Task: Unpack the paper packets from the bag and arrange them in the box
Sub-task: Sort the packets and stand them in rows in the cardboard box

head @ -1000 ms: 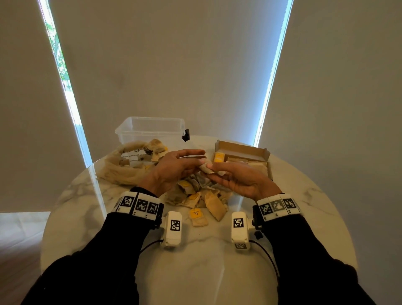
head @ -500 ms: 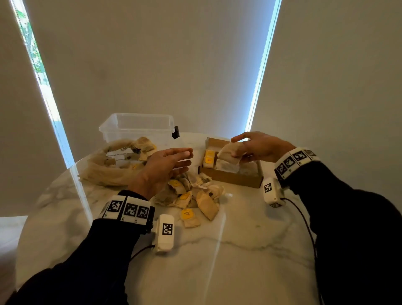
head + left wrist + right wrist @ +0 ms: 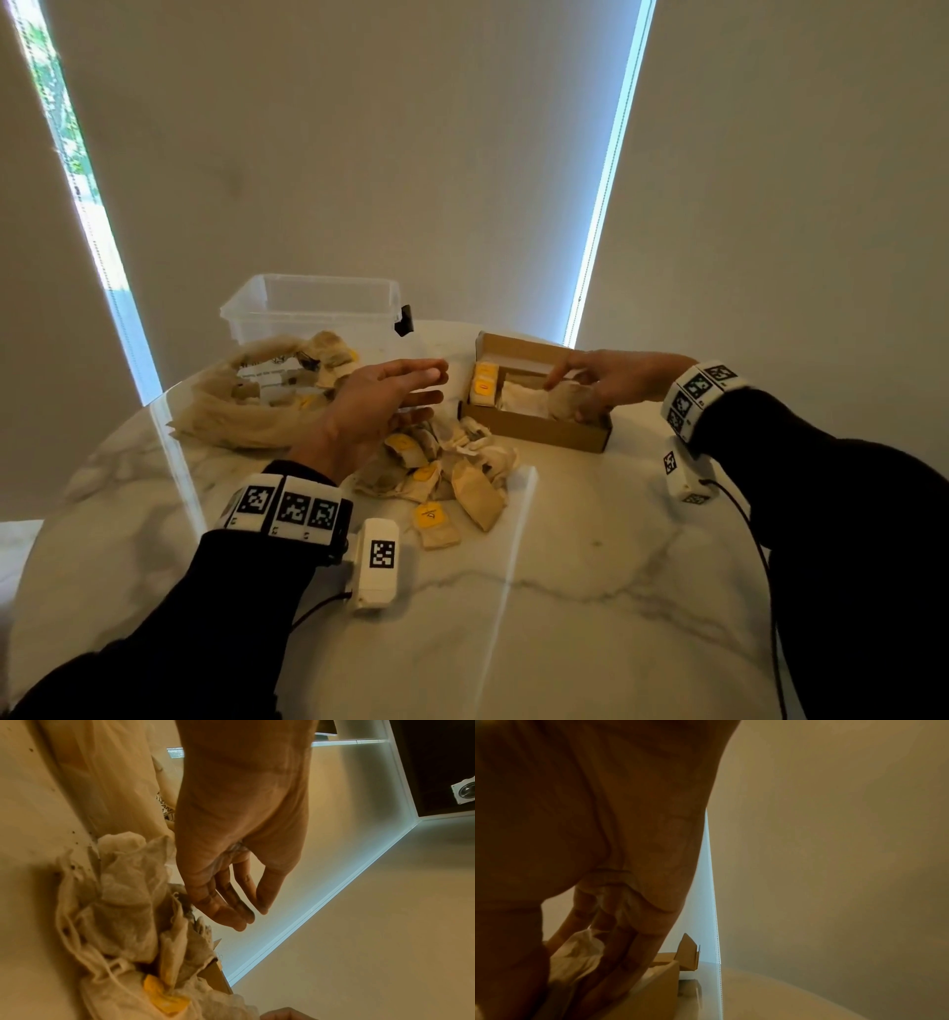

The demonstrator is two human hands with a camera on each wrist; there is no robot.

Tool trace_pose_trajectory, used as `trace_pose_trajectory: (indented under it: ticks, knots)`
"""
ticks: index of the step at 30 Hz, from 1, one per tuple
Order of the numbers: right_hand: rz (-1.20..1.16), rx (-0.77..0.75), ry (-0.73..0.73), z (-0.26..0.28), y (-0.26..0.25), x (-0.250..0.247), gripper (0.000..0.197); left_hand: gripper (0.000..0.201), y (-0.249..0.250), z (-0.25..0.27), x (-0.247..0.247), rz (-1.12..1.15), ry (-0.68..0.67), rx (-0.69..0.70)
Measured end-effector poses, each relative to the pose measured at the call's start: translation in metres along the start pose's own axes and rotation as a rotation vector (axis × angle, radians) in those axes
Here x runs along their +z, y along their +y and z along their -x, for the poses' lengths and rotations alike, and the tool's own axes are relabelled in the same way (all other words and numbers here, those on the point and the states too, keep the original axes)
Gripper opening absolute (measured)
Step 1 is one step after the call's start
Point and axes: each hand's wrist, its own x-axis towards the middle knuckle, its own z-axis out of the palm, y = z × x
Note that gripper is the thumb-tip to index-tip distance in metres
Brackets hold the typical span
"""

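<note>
A brown cardboard box [image 3: 534,434] lies open at the right of the marble table [image 3: 565,606]. Packets with yellow labels [image 3: 485,384] stand at its left end. My right hand [image 3: 575,386] reaches into the box and holds a pale paper packet [image 3: 562,403] low inside it; the right wrist view shows fingers and thumb around that packet [image 3: 577,955]. My left hand [image 3: 431,393] hovers open and empty above a loose pile of packets [image 3: 452,462], fingers straight [image 3: 231,914]. The crumpled mesh bag [image 3: 231,416] lies at the left with more packets in it.
A clear plastic tub [image 3: 313,308] stands behind the bag. One yellow-labelled packet [image 3: 435,524] lies alone in front of the pile. Wrist cameras hang under both arms. Blinds and bright window strips stand close behind the table.
My right hand carried a packet from the middle over to the box and has lowered it inside. The left hand let go, stayed over the pile and opened out.
</note>
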Motion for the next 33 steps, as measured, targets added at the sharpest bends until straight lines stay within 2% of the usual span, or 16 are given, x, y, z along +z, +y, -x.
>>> trace_pose_trajectory:
  ticks: [5, 6, 9, 11, 13, 16, 18, 20, 22, 26, 30, 31, 33]
  knots:
    - [0.187, 0.041, 0.035, -0.005, -0.006, -0.002, 0.052, 0.023, 0.000, 0.000, -0.001, -0.009, 0.003, 0.000]
    - [0.229, 0.051, 0.101, -0.004, -0.008, -0.006, 0.050, 0.023, 0.000, 0.001, -0.001, -0.014, 0.003, 0.001]
    - [0.365, 0.013, 0.446, 0.002, -0.019, -0.017, 0.036, 0.023, 0.001, 0.001, -0.001, -0.026, 0.010, 0.006]
    - [0.338, -0.021, 0.562, 0.005, -0.027, -0.015, 0.025, 0.023, 0.001, 0.002, -0.001, -0.027, 0.013, 0.004]
    - [0.336, 0.004, 0.492, 0.001, -0.032, -0.004, 0.018, 0.024, 0.002, 0.003, -0.001, -0.028, 0.017, 0.007]
    - [0.413, 0.130, 0.237, -0.002, -0.030, 0.022, 0.021, 0.024, 0.003, 0.005, -0.002, -0.019, 0.042, 0.025]
    - [0.388, 0.140, 0.252, -0.003, -0.026, 0.029, 0.024, 0.024, 0.006, 0.007, -0.003, 0.001, 0.059, 0.037]
    - [0.314, 0.069, 0.380, -0.003, -0.028, 0.030, 0.027, 0.023, 0.009, 0.008, -0.004, 0.018, 0.077, 0.044]
    - [0.185, -0.025, 0.426, -0.001, -0.038, 0.033, 0.025, 0.023, 0.010, 0.008, -0.004, 0.019, 0.094, 0.050]
    - [-0.185, -0.226, 0.294, 0.016, -0.074, 0.057, 0.017, 0.023, 0.012, 0.010, -0.008, -0.003, 0.132, 0.076]
    - [-0.090, -0.240, 0.020, 0.021, -0.089, 0.090, 0.024, 0.022, 0.014, 0.010, -0.016, -0.059, 0.175, 0.100]
    - [-0.060, -0.232, -0.022, 0.019, -0.088, 0.097, 0.027, 0.021, 0.015, 0.010, -0.019, -0.084, 0.169, 0.098]
    - [-0.083, -0.238, -0.008, 0.015, -0.086, 0.104, 0.027, 0.022, 0.015, 0.011, -0.020, -0.147, 0.124, 0.077]
